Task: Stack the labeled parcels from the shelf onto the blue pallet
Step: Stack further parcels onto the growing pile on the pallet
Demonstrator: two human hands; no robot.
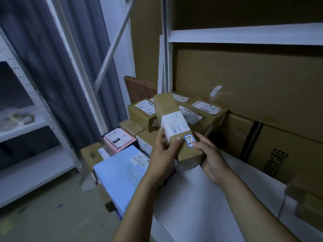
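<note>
I hold a long brown cardboard parcel [172, 123] with a white shipping label and a small blue-edged sticker reading "5-2". My left hand [163, 154] grips its near left side, thumb on top. My right hand [210, 158] holds its near right end from below and the side. The parcel tilts away from me above a pile of labeled parcels [201, 110]. Among them are a light blue wrapped parcel [118, 173] at the front left and a pink-labeled box [117, 139]. The pallet is hidden under the pile.
A white metal shelf rack [244, 34] stands to the right, packed with large brown cartons [253, 88]. A white sheet or surface [209, 206] lies under my right forearm. Another white rack [31, 123] stands at left before grey curtains. Bare floor shows at the lower left.
</note>
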